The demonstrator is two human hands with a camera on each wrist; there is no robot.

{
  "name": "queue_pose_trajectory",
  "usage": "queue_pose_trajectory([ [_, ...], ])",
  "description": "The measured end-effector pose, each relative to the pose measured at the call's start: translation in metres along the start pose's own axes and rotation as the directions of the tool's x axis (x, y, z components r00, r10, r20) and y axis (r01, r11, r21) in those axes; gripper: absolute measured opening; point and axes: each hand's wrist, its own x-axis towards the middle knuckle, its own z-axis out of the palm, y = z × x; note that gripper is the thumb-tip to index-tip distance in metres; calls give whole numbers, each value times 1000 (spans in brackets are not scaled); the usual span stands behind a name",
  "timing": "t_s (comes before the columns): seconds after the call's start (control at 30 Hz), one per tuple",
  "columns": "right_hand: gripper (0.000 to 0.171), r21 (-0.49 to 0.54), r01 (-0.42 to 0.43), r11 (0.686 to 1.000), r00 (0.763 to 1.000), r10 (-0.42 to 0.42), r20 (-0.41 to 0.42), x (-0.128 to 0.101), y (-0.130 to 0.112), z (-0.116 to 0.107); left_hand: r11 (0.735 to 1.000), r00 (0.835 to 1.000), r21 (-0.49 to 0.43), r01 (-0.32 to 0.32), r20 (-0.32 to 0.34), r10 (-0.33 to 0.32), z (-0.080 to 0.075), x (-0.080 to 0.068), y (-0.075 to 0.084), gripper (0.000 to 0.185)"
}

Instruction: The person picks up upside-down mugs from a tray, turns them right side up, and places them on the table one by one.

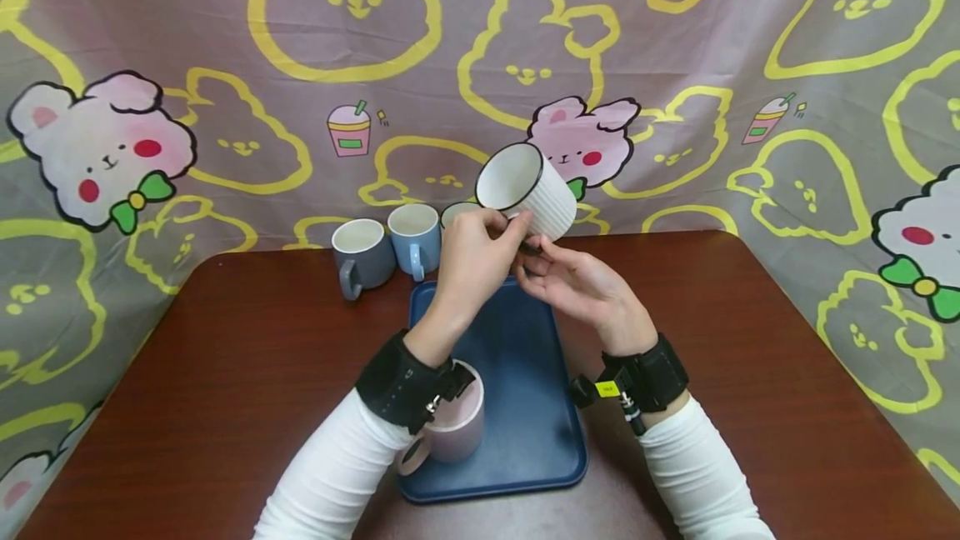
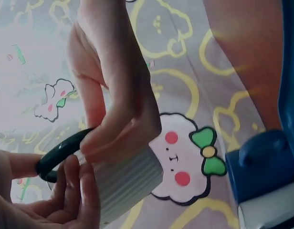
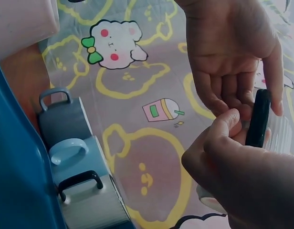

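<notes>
A white ribbed mug (image 1: 551,202) with a dark rim is held up in the head view, tilted with its mouth toward the upper left. My left hand (image 1: 480,252) pinches its dark handle (image 2: 61,150) between thumb and curled fingers. From the right, palm upturned, my right hand (image 1: 577,282) has thumb and fingertips at the lower end of that handle, also pinching it. In the right wrist view the handle stands between the two hands, and they hide much of the mug. A pink mug (image 1: 457,427) stands on the blue tray (image 1: 525,373), partly behind my left wrist.
Beyond the tray, against the patterned cloth (image 1: 277,140), stand a grey mug (image 1: 365,261), a light blue mug (image 1: 415,232) and a white mug (image 3: 92,202) with a black handle. All of this is on a brown wooden table (image 1: 247,373).
</notes>
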Motion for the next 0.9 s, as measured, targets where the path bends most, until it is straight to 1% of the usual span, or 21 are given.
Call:
queue_pose_trajectory([
  [0.1,19,-9,8,1000,1000,-8,19,0,1,-1,992,999,-114,51,17,-50,1,-1,-2,31],
  [0.13,20,-14,9,1000,1000,-9,24,0,1,-1,984,997,-162,73,26,-69,2,-1,-2,30],
  [0.2,21,-25,10,1000,999,-9,38,0,1,-1,953,992,-278,124,55,-113,2,-1,-2,28],
  [0.27,23,-37,13,999,999,-11,46,0,2,-1,910,985,-379,169,83,-148,3,-2,-2,28],
  [0.37,24,-44,16,999,998,-13,55,1,2,0,825,973,-515,233,121,-199,5,-2,-1,27],
  [0.5,23,-40,14,999,999,-12,51,1,2,1,723,955,-627,291,144,-259,7,-2,1,26],
  [0.57,22,-22,8,1000,999,-7,44,0,2,1,682,950,-667,300,144,-277,8,-1,1,24],
  [0.7,22,51,-19,999,1000,18,24,0,0,1,635,946,-712,300,139,-291,11,1,1,24],
  [0.83,23,129,-48,990,999,47,11,1,-1,-1,616,942,-725,308,139,-307,13,2,2,22],
  [0.9,23,145,-53,988,999,53,4,1,-2,-2,606,938,-731,314,139,-318,13,3,3,19],
])
